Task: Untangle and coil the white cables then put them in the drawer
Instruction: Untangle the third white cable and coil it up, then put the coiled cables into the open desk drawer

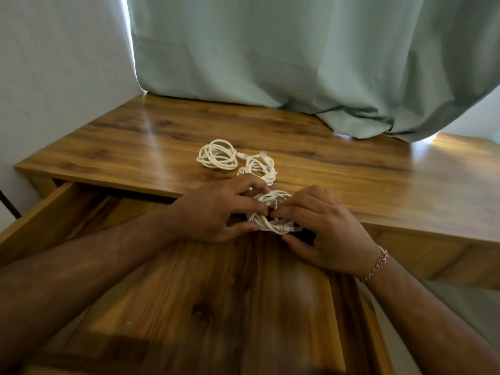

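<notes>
A coiled white cable is held between both hands over the back of the open wooden drawer. My left hand grips its left side with curled fingers. My right hand pinches its right side, near a plug end that points right. Two more white cable coils lie on the wooden desk top behind: a round one and a looser one just right of it, partly hidden by my left fingers.
The desk top stretches left and right of the coils. A pale green curtain hangs onto its back edge. A white wall stands at the left. The drawer's side walls run toward me.
</notes>
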`<state>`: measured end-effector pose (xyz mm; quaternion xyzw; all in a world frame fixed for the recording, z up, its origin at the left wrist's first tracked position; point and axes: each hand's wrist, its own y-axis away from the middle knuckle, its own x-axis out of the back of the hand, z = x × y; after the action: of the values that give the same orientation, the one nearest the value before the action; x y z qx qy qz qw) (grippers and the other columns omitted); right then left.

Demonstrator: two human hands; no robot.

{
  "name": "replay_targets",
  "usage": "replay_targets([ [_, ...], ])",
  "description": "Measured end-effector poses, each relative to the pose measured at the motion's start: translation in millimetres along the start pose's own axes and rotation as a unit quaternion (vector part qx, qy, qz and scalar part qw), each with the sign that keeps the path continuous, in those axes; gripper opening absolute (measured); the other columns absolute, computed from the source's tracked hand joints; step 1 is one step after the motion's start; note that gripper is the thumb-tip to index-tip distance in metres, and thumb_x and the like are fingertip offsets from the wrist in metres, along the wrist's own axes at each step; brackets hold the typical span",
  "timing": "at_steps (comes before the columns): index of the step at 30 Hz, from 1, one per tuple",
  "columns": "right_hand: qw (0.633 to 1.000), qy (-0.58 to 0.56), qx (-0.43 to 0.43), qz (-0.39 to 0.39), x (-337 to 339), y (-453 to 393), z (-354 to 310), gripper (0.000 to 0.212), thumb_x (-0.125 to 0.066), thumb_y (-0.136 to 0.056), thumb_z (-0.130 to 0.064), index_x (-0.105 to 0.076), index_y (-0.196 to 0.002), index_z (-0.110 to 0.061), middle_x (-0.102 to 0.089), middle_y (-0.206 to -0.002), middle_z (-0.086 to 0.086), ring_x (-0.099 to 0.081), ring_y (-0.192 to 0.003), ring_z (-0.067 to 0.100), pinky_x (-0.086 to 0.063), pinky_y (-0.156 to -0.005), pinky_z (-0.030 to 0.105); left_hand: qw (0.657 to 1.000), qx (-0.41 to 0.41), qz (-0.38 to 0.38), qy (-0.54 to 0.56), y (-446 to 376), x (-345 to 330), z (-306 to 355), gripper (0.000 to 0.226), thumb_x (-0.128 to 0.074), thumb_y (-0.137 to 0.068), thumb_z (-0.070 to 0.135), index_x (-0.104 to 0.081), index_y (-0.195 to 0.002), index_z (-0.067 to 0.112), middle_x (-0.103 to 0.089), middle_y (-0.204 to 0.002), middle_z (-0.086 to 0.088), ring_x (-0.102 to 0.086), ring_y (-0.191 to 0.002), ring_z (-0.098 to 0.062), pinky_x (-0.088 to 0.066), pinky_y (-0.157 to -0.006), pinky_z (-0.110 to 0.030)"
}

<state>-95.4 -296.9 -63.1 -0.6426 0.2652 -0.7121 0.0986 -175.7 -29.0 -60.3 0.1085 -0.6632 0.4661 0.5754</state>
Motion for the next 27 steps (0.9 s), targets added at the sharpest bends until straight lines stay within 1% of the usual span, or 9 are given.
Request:
replay_targets([
  [4, 0.997, -0.017, 0.006, -0.069, 1, 20, -10, 0.022, -0.070, -0.091, -0.038, -0.072, -0.111, -0.028, -0.068, -0.109, -0.012, -0.062, -0.104, 0.013, -0.051, -0.087, 0.039, 0.998, -0.018, -0.048, 0.033, 9, -21, 9, 0.034, -0.071, -0.096, 0.036, -0.070, -0.125, 0.020, -0.052, -0.141, -0.004, -0.059, -0.114, -0.008, -0.055, -0.089, -0.028],
  [8, 0.981, 0.010, -0.027, -0.190, -6, 27, -25, 0.018, -0.060, -0.094, -0.045, -0.066, -0.110, -0.038, -0.065, -0.104, -0.017, -0.057, -0.098, 0.005, -0.052, -0.087, 0.032, 0.991, -0.022, -0.126, -0.033, 16, -49, 15, 0.040, -0.060, -0.098, 0.046, -0.062, -0.133, 0.028, -0.047, -0.143, 0.004, -0.059, -0.112, -0.008, -0.057, -0.077, -0.029],
  [10, 0.972, 0.036, -0.045, -0.229, -16, 25, -31, 0.018, -0.055, -0.098, -0.043, -0.063, -0.114, -0.038, -0.063, -0.109, -0.014, -0.057, -0.101, 0.006, -0.051, -0.093, 0.031, 0.985, -0.014, -0.166, -0.054, 17, -63, 15, 0.042, -0.061, -0.096, 0.045, -0.060, -0.135, 0.028, -0.048, -0.142, 0.004, -0.059, -0.112, -0.011, -0.057, -0.076, -0.028],
  [13, 0.961, 0.072, -0.058, -0.262, -30, 16, -31, 0.020, -0.054, -0.101, -0.037, -0.063, -0.119, -0.035, -0.065, -0.113, -0.007, -0.061, -0.105, 0.014, -0.054, -0.092, 0.036, 0.977, -0.002, -0.194, -0.082, 13, -81, 12, 0.042, -0.061, -0.096, 0.041, -0.060, -0.134, 0.024, -0.049, -0.143, -0.002, -0.060, -0.113, -0.018, -0.058, -0.075, -0.034],
  [16, 0.956, 0.101, -0.076, -0.266, -40, 9, -26, 0.026, -0.056, -0.101, -0.032, -0.061, -0.126, -0.031, -0.064, -0.126, -0.004, -0.061, -0.115, 0.018, -0.056, -0.093, 0.039, 0.972, 0.045, -0.189, -0.132, 5, -88, 8, 0.043, -0.058, -0.096, 0.040, -0.061, -0.134, 0.020, -0.052, -0.140, -0.003, -0.062, -0.112, -0.023, -0.059, -0.076, -0.041],
  [19, 0.955, 0.102, -0.106, -0.256, -41, 6, -24, 0.042, -0.062, -0.096, -0.034, -0.054, -0.137, -0.029, -0.052, -0.139, -0.004, -0.053, -0.125, 0.019, -0.056, -0.094, 0.037, 0.968, 0.103, -0.157, -0.167, -7, -93, 4, 0.042, -0.059, -0.097, 0.034, -0.058, -0.136, 0.019, -0.057, -0.135, -0.004, -0.065, -0.111, -0.026, -0.059, -0.075, -0.043],
  [21, 0.954, 0.110, -0.127, -0.248, -40, 8, -24, 0.050, -0.065, -0.094, -0.035, -0.051, -0.142, -0.029, -0.046, -0.142, -0.004, -0.048, -0.127, 0.018, -0.055, -0.094, 0.035, 0.967, 0.138, -0.147, -0.157, -11, -96, 3, 0.047, -0.058, -0.098, 0.029, -0.049, -0.144, 0.021, -0.058, -0.138, -0.005, -0.065, -0.114, -0.028, -0.057, -0.076, -0.042],
  [24, 0.945, 0.110, -0.155, -0.266, -37, 14, -27, 0.061, -0.064, -0.093, -0.036, -0.044, -0.150, -0.028, -0.039, -0.152, -0.004, -0.043, -0.134, 0.018, -0.050, -0.104, 0.034, 0.965, 0.166, -0.158, -0.128, -8, -100, 3, 0.071, -0.059, -0.097, 0.025, -0.025, -0.159, 0.028, -0.051, -0.148, -0.006, -0.061, -0.119, -0.030, -0.056, -0.082, -0.042],
  [27, 0.950, 0.086, -0.165, -0.251, -30, 14, -29, 0.066, -0.065, -0.094, -0.041, -0.039, -0.153, -0.030, -0.037, -0.155, -0.007, -0.040, -0.139, 0.015, -0.047, -0.109, 0.032, 0.960, 0.177, -0.192, -0.104, -4, -94, 4, 0.085, -0.063, -0.093, 0.026, -0.013, -0.161, 0.031, -0.045, -0.153, -0.006, -0.058, -0.126, -0.029, -0.056, -0.092, -0.044],
])
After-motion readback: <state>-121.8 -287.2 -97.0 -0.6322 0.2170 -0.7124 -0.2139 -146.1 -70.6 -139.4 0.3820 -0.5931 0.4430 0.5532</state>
